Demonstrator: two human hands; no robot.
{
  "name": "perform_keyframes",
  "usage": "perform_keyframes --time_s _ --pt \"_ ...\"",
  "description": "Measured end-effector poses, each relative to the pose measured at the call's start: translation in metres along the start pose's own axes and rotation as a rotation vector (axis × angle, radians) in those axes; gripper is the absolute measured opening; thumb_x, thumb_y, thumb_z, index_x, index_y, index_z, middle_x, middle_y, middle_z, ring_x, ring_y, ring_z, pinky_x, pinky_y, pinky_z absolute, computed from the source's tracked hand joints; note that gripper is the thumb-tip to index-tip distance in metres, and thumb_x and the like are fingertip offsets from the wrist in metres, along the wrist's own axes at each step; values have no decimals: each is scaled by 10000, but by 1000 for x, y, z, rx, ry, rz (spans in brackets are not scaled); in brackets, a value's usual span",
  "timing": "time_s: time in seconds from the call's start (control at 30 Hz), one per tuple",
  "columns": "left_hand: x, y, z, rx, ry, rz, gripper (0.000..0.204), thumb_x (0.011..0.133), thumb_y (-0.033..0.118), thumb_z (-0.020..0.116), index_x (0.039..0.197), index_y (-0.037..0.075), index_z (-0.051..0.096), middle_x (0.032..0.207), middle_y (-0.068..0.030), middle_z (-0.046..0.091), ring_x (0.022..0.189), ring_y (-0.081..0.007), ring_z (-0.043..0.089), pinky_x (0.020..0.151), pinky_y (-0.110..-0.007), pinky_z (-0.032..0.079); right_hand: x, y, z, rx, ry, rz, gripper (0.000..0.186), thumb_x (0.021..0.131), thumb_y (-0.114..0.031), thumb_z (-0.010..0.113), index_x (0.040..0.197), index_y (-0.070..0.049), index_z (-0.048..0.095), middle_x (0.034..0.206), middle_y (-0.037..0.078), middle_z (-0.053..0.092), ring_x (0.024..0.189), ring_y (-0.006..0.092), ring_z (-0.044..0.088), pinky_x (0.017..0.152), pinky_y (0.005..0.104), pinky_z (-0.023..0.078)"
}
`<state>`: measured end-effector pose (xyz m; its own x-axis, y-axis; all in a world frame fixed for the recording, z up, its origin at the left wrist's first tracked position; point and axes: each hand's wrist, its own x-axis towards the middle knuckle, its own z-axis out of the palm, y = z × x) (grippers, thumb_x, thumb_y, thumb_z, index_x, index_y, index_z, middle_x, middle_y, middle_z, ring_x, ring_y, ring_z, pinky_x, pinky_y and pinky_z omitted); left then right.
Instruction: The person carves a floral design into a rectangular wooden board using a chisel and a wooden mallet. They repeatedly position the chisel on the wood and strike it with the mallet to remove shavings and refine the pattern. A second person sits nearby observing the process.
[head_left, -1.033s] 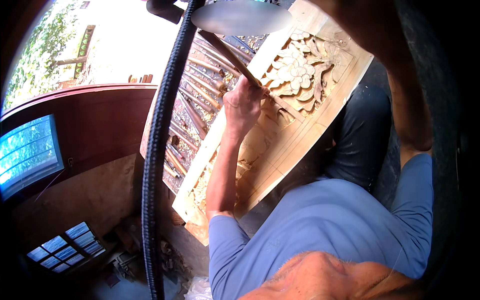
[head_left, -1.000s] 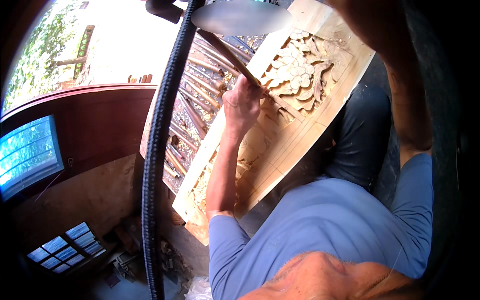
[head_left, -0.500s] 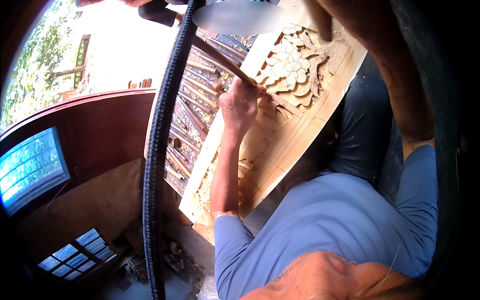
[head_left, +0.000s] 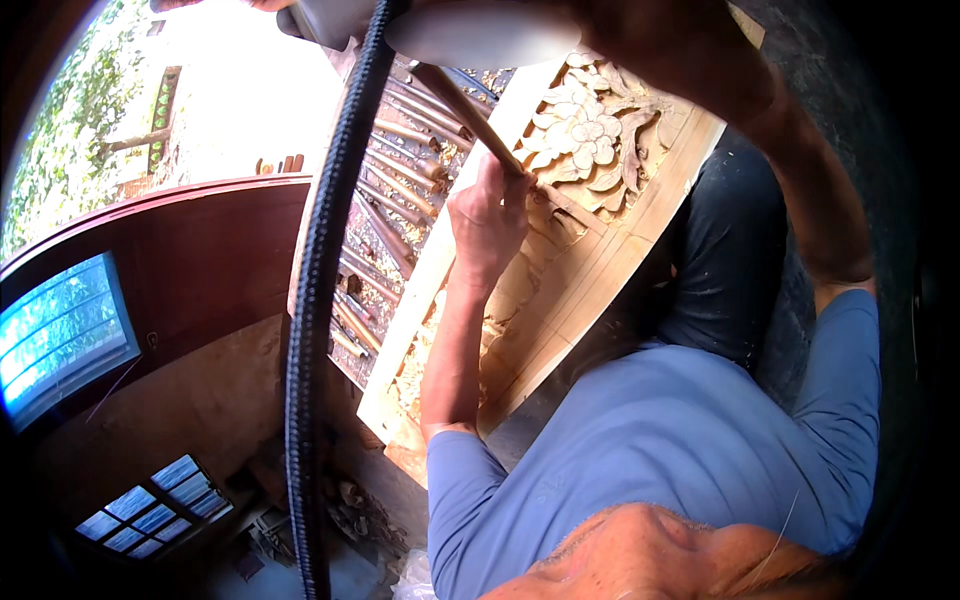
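Observation:
My left hand (head_left: 490, 215) is closed round a carving chisel (head_left: 470, 115), whose long wooden handle slants up to the left. The chisel's tip rests on a pale wooden panel (head_left: 575, 300), beside a carved flower-and-leaf relief (head_left: 590, 135). Over the panel's far end reaches my right hand (head_left: 665, 50), dark and partly cut off by the upper edge. Its fingers are hidden, so what they hold does not show. A blurred pale oval covers the spot between it and the top of the chisel handle.
Left of the panel, several carving tools (head_left: 400, 180) lie in rows among wood shavings. A black braided cable (head_left: 325, 300) crosses the view. My dark-trousered leg (head_left: 735, 250) is beside the panel. A reddish-brown wall (head_left: 215, 250) with windows stands at left.
My right hand has swung leftward and lower over the panel's far end. The left hand and chisel have shifted slightly. A grey shape now shows at the top left of the cable.

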<state>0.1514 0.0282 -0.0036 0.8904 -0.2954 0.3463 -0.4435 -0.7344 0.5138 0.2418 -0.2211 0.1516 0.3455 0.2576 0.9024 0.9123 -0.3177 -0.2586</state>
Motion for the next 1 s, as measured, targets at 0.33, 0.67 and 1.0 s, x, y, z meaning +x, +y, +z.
perform_keyframes --time_s 0.33,0.67,1.0 --pt "-2 -6 1 -242 32 -182 181 875 -29 736 990 33 610 806 -86 757 724 -205 768 620 -289 565 7 -9 -6 214 29 259 397 765 75 681 1156 7 674 913 128 724 827 268 726 739 368 582" --pt "-9 -24 6 -358 35 -220 229 882 -31 722 1056 30 588 802 -108 753 682 -225 753 608 -334 568 8 -15 4 115 25 198 334 768 68 673 1099 21 676 898 86 708 796 203 690 745 323 564" --pt "-10 -1 1 -68 76 -68 208 886 -14 728 1023 32 579 801 -104 760 713 -224 766 599 -324 562 0 1 3 -266 -157 -59 293 798 81 677 1087 32 687 834 144 708 782 258 741 755 359 602"
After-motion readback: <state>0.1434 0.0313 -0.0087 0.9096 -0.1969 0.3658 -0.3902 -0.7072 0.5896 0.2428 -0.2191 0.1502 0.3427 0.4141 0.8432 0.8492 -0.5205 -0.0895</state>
